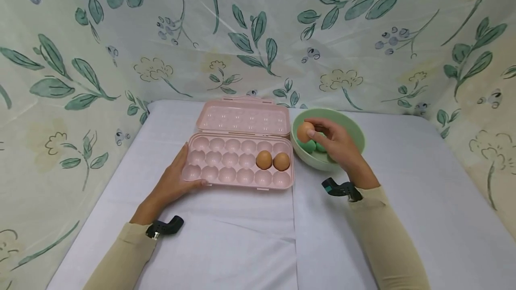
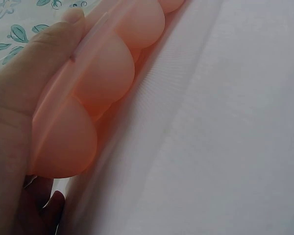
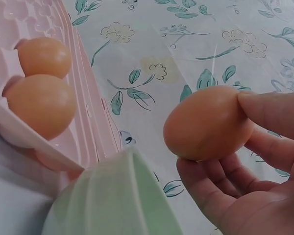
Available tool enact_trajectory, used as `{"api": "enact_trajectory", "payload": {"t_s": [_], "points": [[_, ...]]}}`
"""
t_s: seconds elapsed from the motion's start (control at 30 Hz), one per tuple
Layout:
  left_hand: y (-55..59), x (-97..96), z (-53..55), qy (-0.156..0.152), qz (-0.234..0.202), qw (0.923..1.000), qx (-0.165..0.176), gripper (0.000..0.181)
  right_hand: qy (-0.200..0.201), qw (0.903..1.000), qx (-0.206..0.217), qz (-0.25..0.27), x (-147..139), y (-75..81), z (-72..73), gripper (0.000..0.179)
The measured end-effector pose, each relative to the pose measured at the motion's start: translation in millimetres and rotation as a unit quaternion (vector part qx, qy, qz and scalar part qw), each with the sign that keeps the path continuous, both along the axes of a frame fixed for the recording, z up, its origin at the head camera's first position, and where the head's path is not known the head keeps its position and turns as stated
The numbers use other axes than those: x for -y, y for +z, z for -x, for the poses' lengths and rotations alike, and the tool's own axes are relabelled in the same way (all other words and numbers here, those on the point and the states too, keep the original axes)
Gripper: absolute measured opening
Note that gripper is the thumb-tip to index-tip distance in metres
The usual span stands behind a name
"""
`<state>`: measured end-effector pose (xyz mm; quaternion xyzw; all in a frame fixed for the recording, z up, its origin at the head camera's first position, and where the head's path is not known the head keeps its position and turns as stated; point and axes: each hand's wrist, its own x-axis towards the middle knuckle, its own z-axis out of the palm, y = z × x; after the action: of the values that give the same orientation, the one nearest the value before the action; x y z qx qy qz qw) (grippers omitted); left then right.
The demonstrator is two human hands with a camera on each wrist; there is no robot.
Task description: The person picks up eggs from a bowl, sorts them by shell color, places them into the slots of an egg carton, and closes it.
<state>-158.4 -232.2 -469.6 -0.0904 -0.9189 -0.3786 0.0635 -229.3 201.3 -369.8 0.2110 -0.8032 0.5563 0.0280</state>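
While the left hand (image 1: 171, 180) grips the carton (image 1: 230, 159) by its left end, 2 eggs (image 1: 264, 160) sit in its right-hand cups (image 1: 263, 178); right of it, the right hand (image 1: 335, 143) pinches 1 raised egg (image 1: 304, 132), which loosened fingertips (image 3: 252, 106) could drop onto the bowl (image 1: 350, 125).

Head view evenly bright, shadows soft; left wrist view dimmer, its white cloth (image 2: 215, 127) perhaps slightly blurred.

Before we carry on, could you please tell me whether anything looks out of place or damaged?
Only the green round things in the bowl look slightly odd, being a different colour from the brown eggs; nothing visible looks spilled or cracked.
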Motion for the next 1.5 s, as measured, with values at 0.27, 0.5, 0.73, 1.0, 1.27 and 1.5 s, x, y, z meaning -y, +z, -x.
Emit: {"api": "enact_trajectory", "payload": {"t_s": [0.27, 0.5, 0.73, 1.0, 1.27, 1.5], "points": [[0.2, 0.1, 1.3, -0.001, -0.004, 1.0000, -0.002, 0.129, 0.035, 0.9986, -0.005, 0.040, 16.0, 3.2, 3.4, 0.040], [0.8, 0.4, -0.3, -0.001, -0.003, 1.0000, 0.000, 0.129, 0.042, 0.9986, 0.012, 0.031, 32.6, 7.8, 0.5, 0.043], [1.0, 1.1, -1.8, -0.001, -0.006, 1.0000, 0.006, 0.129, 0.058, 0.9973, 0.019, 0.042, 48.0, 2.8, 5.0, 0.038], [1.2, -0.7, -1.6, -0.001, -0.006, 1.0000, 0.007, 0.128, 0.065, 0.9970, 0.022, 0.037, 65.2, -5.1, 6.5, 0.040], [1.6, -0.6, -2.1, 0.000, -0.003, 1.0000, 0.008, 0.129, 0.081, 0.9948, 0.035, 0.050, 81.9, -9.0, 9.5, 0.040], [0.2, -0.4, -1.4, 0.001, -0.004, 1.0000, 0.008, 0.129, 0.072, 0.9949, 0.039, 0.059, 93.1, -12.8, 12.2, 0.038]]}}
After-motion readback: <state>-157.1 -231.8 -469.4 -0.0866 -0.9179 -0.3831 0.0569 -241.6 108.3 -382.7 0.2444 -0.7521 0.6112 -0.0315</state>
